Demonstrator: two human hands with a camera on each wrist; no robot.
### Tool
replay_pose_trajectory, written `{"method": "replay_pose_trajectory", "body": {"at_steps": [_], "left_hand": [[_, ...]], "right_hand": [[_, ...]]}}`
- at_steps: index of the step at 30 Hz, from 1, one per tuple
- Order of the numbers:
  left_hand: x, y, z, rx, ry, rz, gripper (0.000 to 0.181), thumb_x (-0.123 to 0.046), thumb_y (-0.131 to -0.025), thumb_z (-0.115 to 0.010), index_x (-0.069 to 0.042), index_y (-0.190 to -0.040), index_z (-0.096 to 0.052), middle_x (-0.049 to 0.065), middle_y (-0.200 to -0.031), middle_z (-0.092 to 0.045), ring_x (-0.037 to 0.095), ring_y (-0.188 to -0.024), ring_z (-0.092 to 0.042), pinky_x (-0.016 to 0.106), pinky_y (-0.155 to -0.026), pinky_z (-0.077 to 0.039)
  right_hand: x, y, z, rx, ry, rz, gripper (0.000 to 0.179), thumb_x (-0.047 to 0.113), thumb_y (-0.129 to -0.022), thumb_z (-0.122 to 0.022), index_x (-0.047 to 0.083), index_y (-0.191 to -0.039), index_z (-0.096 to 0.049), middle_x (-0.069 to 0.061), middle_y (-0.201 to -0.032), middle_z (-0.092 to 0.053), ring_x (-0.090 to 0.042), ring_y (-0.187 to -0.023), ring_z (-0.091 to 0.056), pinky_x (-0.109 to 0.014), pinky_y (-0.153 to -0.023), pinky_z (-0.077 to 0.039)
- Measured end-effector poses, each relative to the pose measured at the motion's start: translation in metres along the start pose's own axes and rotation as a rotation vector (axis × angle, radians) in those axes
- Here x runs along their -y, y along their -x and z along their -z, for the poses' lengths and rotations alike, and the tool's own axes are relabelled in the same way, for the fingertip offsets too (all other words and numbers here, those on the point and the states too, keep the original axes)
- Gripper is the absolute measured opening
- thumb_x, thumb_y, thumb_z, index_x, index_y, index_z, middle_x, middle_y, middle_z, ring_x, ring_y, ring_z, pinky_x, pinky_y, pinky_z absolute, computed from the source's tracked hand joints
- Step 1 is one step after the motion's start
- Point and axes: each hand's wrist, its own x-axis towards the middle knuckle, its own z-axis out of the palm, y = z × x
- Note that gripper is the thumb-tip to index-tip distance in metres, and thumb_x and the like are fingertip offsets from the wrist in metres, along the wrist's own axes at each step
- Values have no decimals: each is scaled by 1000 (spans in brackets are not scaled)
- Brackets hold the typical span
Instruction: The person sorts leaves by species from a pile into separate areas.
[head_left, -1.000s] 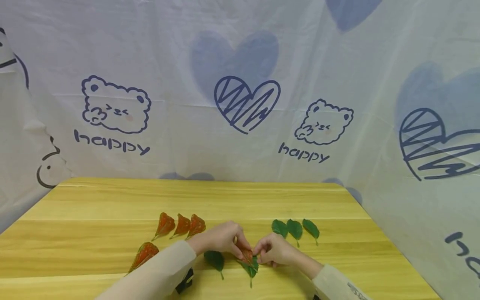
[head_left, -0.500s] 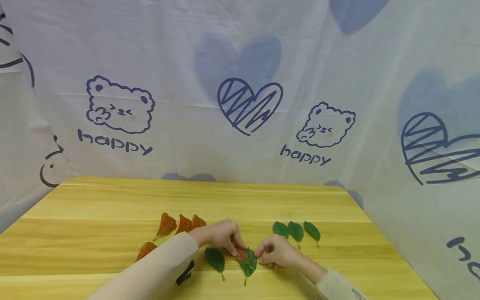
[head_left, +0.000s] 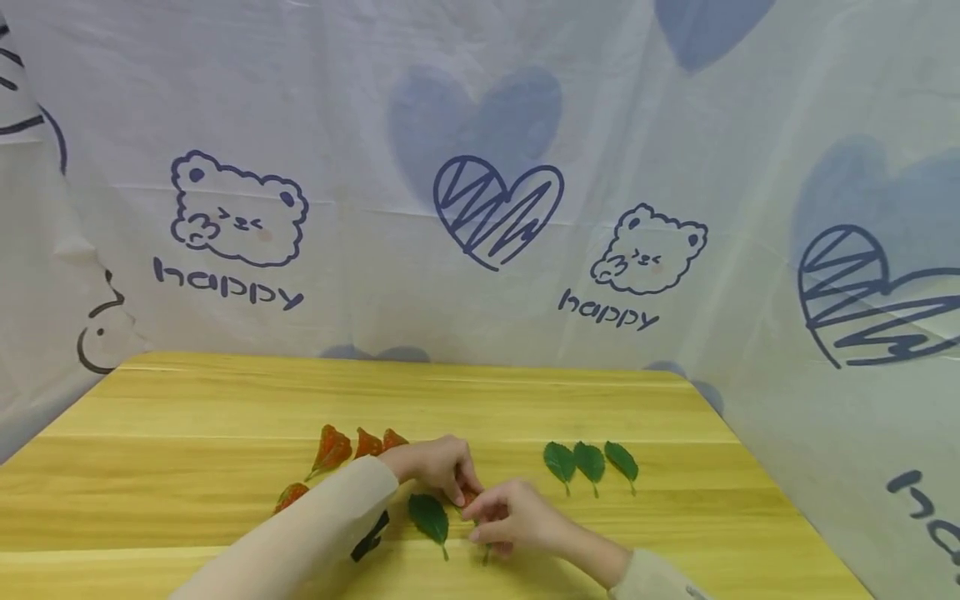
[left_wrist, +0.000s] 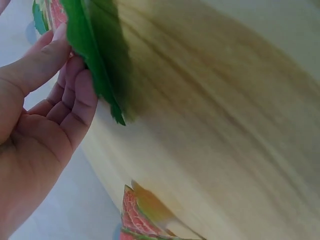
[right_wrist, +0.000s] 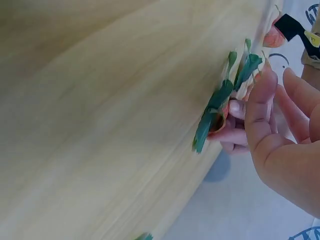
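Note:
In the head view my left hand (head_left: 444, 468) pinches a red leaf (head_left: 469, 495), most of it covered by fingers. My right hand (head_left: 525, 518) hovers over its right side, thumb and forefinger apart, hiding most of a green leaf whose stem (head_left: 486, 553) pokes out below. The left wrist view has thumb and fingertips at a red patch (left_wrist: 56, 14) beside a large green leaf (left_wrist: 87, 50). From the right wrist, the green leaf (right_wrist: 212, 112) overlaps reddish leaf (right_wrist: 218, 122) by the left fingertips. Another green leaf (head_left: 429, 517) lies just left of this pair.
Red leaves (head_left: 332, 448) lie in a row at the left, with one more red leaf (head_left: 291, 497) nearer, partly behind the left sleeve (head_left: 300, 533). Three green leaves (head_left: 589, 462) sit at the right on the yellow wooden table (head_left: 675, 517). A printed curtain (head_left: 360, 250) hangs behind.
My right hand has moved left and slightly down, from beside the green leaf to over it. The left hand still pinches the red leaf, having shifted slightly left with it.

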Motion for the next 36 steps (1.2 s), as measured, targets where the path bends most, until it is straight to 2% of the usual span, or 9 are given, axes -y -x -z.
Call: {"method": "replay_pose_trajectory", "body": {"at_steps": [7,12,16,20,24,30,36], "left_hand": [[3,-2,0,25,18,-34,16,5,-71,-70,-1,-86,-72,4,-60,-63,-2,-45,-39,13,-43,-35],[4,0,0,24,36,-20,15,7,-73,-69,-2,-84,-73,2,-57,-62,-1,-45,-39,14,-42,-35],[5,-1,-2,17,56,-2,14,6,-73,-69,-2,-84,-73,1,-56,-61,0,-44,-40,14,-42,-35],[6,-1,-2,11,67,19,13,6,-72,-69,-2,-82,-73,0,-54,-60,1,-43,-39,14,-41,-34],[6,-1,-1,13,72,32,13,7,-72,-69,-2,-81,-73,0,-54,-60,2,-42,-39,15,-41,-34],[5,-1,1,24,62,17,16,7,-72,-69,-2,-86,-73,2,-58,-63,1,-44,-42,15,-43,-36],[4,-1,2,23,69,17,20,6,-71,-70,1,-90,-71,8,-62,-64,1,-45,-43,14,-45,-38]], "right_hand": [[3,-8,-10,2,-14,-23,20,-2,-79,-64,-8,-99,-65,-18,-62,-60,-15,-42,-52,-24,-42,-45],[3,-15,-17,17,7,-34,22,-2,-79,-64,-6,-101,-65,-15,-64,-61,-21,-44,-54,-25,-41,-46],[-1,-19,-20,50,18,-23,24,-1,-79,-65,-7,-103,-64,-14,-67,-62,-38,-49,-55,-24,-39,-44],[0,-21,-21,72,46,-40,26,0,-79,-64,-5,-105,-64,-13,-64,-61,-24,-42,-52,-21,-37,-41],[2,-22,-21,90,92,-45,25,3,-81,-64,-5,-105,-64,-16,-54,-56,-9,-37,-45,-19,-35,-39],[3,-21,-20,97,151,-35,19,6,-81,-65,-3,-97,-68,-17,-46,-51,-6,-32,-40,-16,-34,-34],[4,-19,-23,94,172,-37,10,5,-78,-68,-3,-83,-71,-12,-51,-57,-5,-34,-39,-15,-35,-34]]}}
